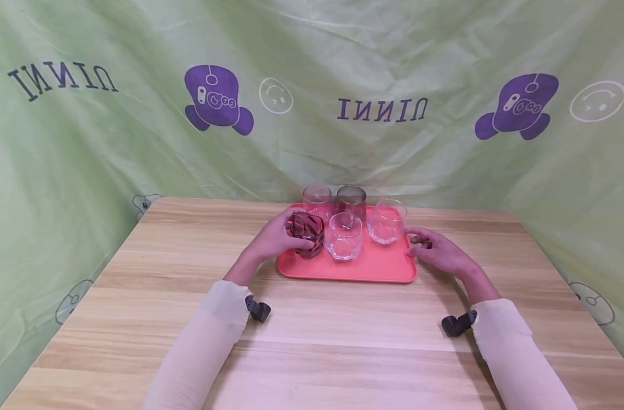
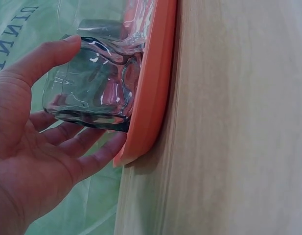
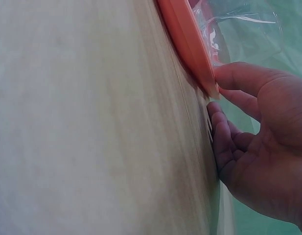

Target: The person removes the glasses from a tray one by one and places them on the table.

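Observation:
My left hand (image 1: 278,234) grips a dark, wavy-sided drinking glass (image 2: 87,81), thumb on one side and fingers round the other. That glass stands upright at the left part of an orange-red tray (image 1: 342,273). Next to it, on the tray, is a clear faceted glass (image 1: 344,238). My right hand (image 1: 440,250) is at the tray's right edge, its thumb (image 3: 239,76) and index finger touching the rim, the other fingers bent near the tabletop. Just inside that edge sits another clear glass (image 1: 387,223). The right index fingertip is partly hidden in the right wrist view.
Along the tray's back stand a clear glass (image 1: 317,199) and a smoky grey glass (image 1: 351,199), close to the glasses in front. The wooden table (image 1: 342,347) extends towards me. A green printed curtain (image 1: 312,148) hangs right behind the table's far edge.

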`<state>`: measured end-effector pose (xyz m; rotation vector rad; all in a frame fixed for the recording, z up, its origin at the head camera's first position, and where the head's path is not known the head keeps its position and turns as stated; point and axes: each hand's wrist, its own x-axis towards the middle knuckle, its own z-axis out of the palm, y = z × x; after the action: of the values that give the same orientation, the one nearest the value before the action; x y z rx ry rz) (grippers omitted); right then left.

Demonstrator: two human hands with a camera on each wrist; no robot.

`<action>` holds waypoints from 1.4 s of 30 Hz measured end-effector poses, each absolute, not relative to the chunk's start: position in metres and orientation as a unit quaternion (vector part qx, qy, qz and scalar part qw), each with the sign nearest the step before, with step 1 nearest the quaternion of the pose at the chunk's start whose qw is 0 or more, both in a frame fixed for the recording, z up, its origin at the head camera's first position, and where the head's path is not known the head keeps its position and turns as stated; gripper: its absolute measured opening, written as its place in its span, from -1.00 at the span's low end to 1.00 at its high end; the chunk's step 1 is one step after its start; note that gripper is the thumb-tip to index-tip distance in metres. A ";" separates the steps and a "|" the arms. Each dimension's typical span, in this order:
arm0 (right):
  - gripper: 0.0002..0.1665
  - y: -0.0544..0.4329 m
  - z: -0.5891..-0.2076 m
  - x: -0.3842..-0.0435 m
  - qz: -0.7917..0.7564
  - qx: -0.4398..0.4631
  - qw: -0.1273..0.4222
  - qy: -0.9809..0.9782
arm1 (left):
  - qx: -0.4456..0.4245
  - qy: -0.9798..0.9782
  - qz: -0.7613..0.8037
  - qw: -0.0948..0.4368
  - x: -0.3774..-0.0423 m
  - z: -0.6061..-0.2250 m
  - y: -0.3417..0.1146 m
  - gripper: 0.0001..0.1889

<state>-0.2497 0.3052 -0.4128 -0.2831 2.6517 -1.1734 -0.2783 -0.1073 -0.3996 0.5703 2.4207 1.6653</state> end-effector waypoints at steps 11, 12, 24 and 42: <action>-0.30 0.305 -0.415 -0.249 -0.398 -0.095 0.115 0.905 | 0.178 0.819 0.543 0.061 -0.276 -0.393 -0.111 -0.21; -0.30 0.305 -0.416 -0.249 -0.399 -0.094 0.115 0.905 | 0.176 0.820 0.542 0.059 -0.275 -0.391 -0.112 -0.21; -0.30 0.305 -0.417 -0.249 -0.403 -0.090 0.117 0.903 | 0.123 0.843 0.523 0.024 -0.274 -0.380 -0.130 -0.18; -0.27 0.306 -0.412 -0.252 -0.401 -0.085 0.126 0.903 | 0.098 0.869 0.486 -0.007 -0.283 -0.375 -0.180 -0.13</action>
<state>-0.2519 0.3061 -0.4123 -0.2466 2.6312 -1.1681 -0.2830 -0.1800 -0.3755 0.3097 2.7405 1.5327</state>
